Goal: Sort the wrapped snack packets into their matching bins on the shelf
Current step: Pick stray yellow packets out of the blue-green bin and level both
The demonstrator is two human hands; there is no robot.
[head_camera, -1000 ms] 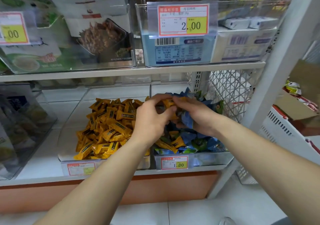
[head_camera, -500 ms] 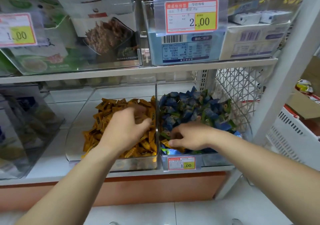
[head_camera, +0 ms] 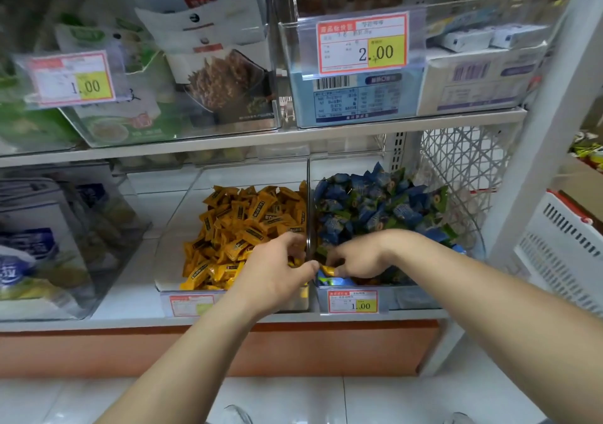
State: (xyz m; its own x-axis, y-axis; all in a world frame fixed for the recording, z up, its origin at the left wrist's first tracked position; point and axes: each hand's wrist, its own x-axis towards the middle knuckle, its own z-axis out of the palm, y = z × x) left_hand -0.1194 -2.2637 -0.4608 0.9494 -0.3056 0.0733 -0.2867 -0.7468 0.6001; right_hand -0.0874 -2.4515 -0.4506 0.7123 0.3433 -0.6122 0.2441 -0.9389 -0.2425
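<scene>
Two clear bins stand side by side on the lower shelf. The left bin (head_camera: 169, 288) holds a heap of yellow packets (head_camera: 248, 224). The right bin (head_camera: 411, 297) holds blue and green packets (head_camera: 375, 208). My right hand (head_camera: 362, 257) reaches into the front left corner of the right bin, its curled fingers pinching a stray yellow packet (head_camera: 327, 271). My left hand (head_camera: 277, 272) hovers over the front right of the yellow heap with loosely curled fingers. Its thumb stretches across the divider, next to that stray packet. What lies under its palm is hidden.
The upper shelf (head_camera: 293, 136) hangs low above both bins and carries clear bins of boxed goods with price tags (head_camera: 362, 43). A bin of bagged snacks (head_camera: 49, 244) stands at the left. A white wire side panel (head_camera: 463, 175), a shelf post (head_camera: 535, 149) and a white basket (head_camera: 561, 250) are at the right.
My left hand has moved from the middle of the yellow heap to the divider. My right hand stays at the front of the right bin and now shows a yellow packet in its fingers.
</scene>
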